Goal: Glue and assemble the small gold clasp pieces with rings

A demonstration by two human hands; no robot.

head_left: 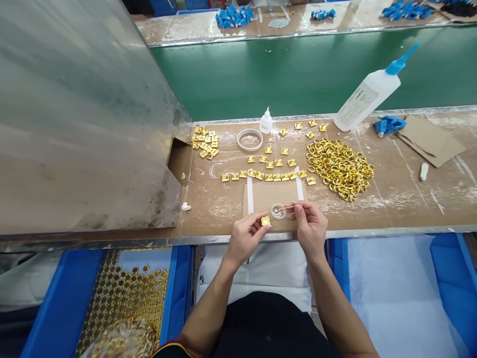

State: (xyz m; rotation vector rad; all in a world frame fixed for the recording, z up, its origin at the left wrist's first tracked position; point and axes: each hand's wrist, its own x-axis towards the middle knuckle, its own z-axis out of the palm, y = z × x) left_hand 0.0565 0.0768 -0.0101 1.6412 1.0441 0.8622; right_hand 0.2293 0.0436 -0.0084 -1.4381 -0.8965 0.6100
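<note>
My left hand (245,236) is closed, pinching a small square gold piece (265,221) between thumb and fingers near the bench's front edge. In my right hand (312,226) is a thin stick (286,208), its tip down in a small clear round dish (276,215). The dish rests on a cardboard piece (274,191) with two white tape strips. Beyond it runs a row of similar gold pieces (277,177), with more scattered behind. To the right lies a heap of gold rings (341,166).
A roll of tape (250,133), a small white bottle (266,122) and a large tilted bottle (367,97) stand at the back. A metal housing (85,114) blocks the left. Below the bench are a blue tray (179,293) of gold parts and another blue bin (452,278).
</note>
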